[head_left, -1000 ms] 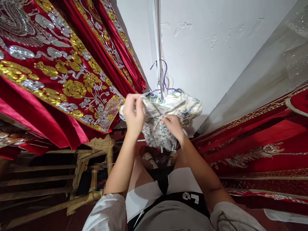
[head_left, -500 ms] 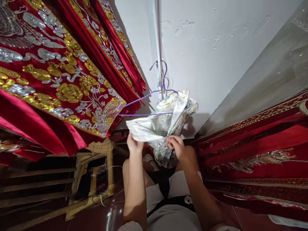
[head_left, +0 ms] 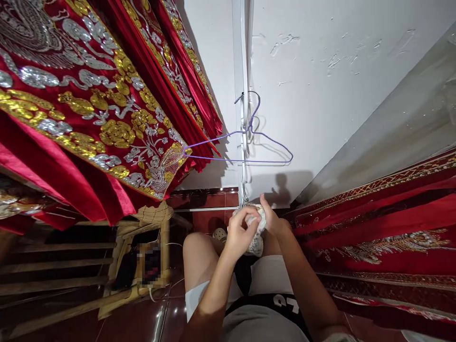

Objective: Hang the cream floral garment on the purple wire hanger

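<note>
A purple wire hanger [head_left: 270, 162] hangs bare from a metal strip on the white wall. Below it, over my lap, a white garment with a pale print [head_left: 255, 246] is bunched up between my hands. My left hand [head_left: 242, 233] is closed on the cloth, thumb and fingers curled toward each other. On the other side my right hand [head_left: 271, 217] grips the bundle, its thumb pointing up and its fingers partly hidden. The garment's exact kind is hard to make out in this bundle.
Red cloths with gold and silver sequins [head_left: 117, 133] hang at the upper left. More red embroidered fabric [head_left: 392, 237] lines the right side. A wooden rack [head_left: 166, 242] stands at lower left, with a blurred-out device [head_left: 151, 263] on it.
The garment has come off the hanger, which is now bare. Both hands have drawn closer together and nearer my body, and the spread cloth is now bunched.
</note>
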`<state>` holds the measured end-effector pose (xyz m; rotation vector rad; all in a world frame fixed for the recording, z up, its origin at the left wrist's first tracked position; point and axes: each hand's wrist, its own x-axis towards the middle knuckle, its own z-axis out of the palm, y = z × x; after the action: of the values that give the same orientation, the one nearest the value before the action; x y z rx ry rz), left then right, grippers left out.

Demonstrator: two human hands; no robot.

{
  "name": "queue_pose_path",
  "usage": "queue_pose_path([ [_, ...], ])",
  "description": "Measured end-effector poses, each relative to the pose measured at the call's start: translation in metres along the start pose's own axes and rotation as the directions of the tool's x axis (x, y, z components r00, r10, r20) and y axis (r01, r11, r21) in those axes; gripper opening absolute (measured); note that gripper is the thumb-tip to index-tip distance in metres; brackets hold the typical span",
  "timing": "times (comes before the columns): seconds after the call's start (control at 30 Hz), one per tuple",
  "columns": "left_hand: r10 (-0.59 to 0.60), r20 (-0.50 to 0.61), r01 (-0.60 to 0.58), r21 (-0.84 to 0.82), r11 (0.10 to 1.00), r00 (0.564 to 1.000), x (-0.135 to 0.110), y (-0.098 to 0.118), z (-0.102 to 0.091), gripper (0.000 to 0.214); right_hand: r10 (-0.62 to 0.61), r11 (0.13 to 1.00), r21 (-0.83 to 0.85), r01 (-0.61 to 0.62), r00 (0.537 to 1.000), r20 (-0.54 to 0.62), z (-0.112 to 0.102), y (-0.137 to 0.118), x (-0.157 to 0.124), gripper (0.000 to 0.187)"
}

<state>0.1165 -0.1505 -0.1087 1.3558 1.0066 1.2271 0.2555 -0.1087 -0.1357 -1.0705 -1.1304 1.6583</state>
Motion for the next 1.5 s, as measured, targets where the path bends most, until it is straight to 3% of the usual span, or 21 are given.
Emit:
queue_pose_path([
  [0.07,0.026,0.137,-0.043,0.127,0.991,0.99,-0.006,0.014,-0.008,0.016,0.142,0.982,0.12,-0.149,0.988,0.064,0.001,-0.014,0.002,0.052],
  [0.13,0.09,0.146,-0.116,0.181,0.977,0.985,-0.006,0.025,-0.023,0.026,0.203,0.968,0.129,-0.216,0.974,0.106,0.001,-0.026,0.001,0.034],
  [0.23,0.193,0.076,-0.205,0.219,0.954,0.978,0.005,0.031,-0.049,0.037,0.238,0.969,0.008,-0.246,0.946,0.221,0.003,-0.044,-0.002,0.015],
  [0.3,0.099,0.239,-0.141,0.168,0.976,0.966,0.013,0.022,-0.062,0.036,0.259,0.966,-0.116,-0.233,0.897,0.357,0.005,-0.059,-0.005,0.014],
  [0.37,-0.044,0.484,-0.036,0.156,0.987,0.874,0.019,0.004,-0.073,0.046,0.255,0.955,-0.263,-0.137,0.832,0.492,0.005,-0.077,-0.008,0.019],
  [0.43,-0.141,0.609,-0.009,0.237,0.972,0.781,0.024,-0.011,-0.088,0.062,0.188,0.903,-0.426,0.057,0.839,0.511,0.0,-0.096,-0.009,0.02],
  [0.47,-0.168,0.612,-0.03,0.3,0.954,0.773,0.026,-0.016,-0.097,0.064,0.121,0.839,-0.519,0.165,0.873,0.473,-0.005,-0.105,-0.008,0.018],
  [0.53,-0.196,0.562,-0.106,0.458,0.882,0.803,0.03,-0.014,-0.118,0.059,-0.086,0.671,-0.678,0.299,0.94,0.329,-0.014,-0.118,0.001,0.016],
  [0.6,-0.186,0.479,-0.196,0.64,0.743,0.858,0.036,0.001,-0.137,0.052,-0.292,0.586,-0.749,0.31,0.943,0.161,-0.023,-0.122,0.02,0.033],
  [0.67,-0.189,0.416,-0.245,0.783,0.572,0.889,0.04,0.023,-0.148,0.047,-0.409,0.594,-0.749,0.293,0.912,0.031,-0.028,-0.116,0.048,0.058],
  [0.73,-0.225,0.376,-0.249,0.86,0.445,0.899,0.041,0.043,-0.149,0.044,-0.441,0.603,-0.747,0.281,0.897,-0.018,-0.029,-0.106,0.078,0.069],
  [0.87,-0.317,0.316,-0.21,0.922,0.327,0.894,0.035,0.056,-0.143,0.037,-0.372,0.564,-0.797,0.216,0.928,-0.012,-0.028,-0.084,0.109,0.063],
  [1.0,-0.371,0.239,-0.163,0.961,0.223,0.897,0.027,0.044,-0.155,0.025,-0.343,0.437,-0.88,0.187,0.939,0.029,-0.035,-0.07,0.089,0.047],
  [1.13,-0.272,0.217,-0.207,0.976,0.068,0.938,0.033,0.034,-0.174,0.026,-0.394,0.352,-0.886,0.302,0.906,0.152,-0.051,-0.064,0.051,0.046],
  [1.2,-0.179,0.21,-0.197,0.976,0.088,0.961,0.043,0.035,-0.178,0.037,-0.42,0.309,-0.896,0.319,0.891,0.173,-0.06,-0.067,0.035,0.048],
  [1.3,0.023,0.242,-0.241,0.944,0.224,0.97,0.061,0.047,-0.175,0.046,-0.45,0.28,-0.912,0.299,0.88,0.151,-0.07,-0.077,0.019,0.045],
  [1.4,0.249,0.222,-0.302,0.884,0.357,0.943,0.072,0.068,-0.163,0.044,-0.466,0.296,-0.92,0.257,0.879,0.096,-0.077,-0.089,0.01,0.038],
  [1.5,0.36,0.186,-0.345,0.822,0.452,0.914,0.077,0.09,-0.145,0.038,-0.455,0.33,-0.913,0.24,0.888,0.069,-0.076,-0.096,0.005,0.032],
])
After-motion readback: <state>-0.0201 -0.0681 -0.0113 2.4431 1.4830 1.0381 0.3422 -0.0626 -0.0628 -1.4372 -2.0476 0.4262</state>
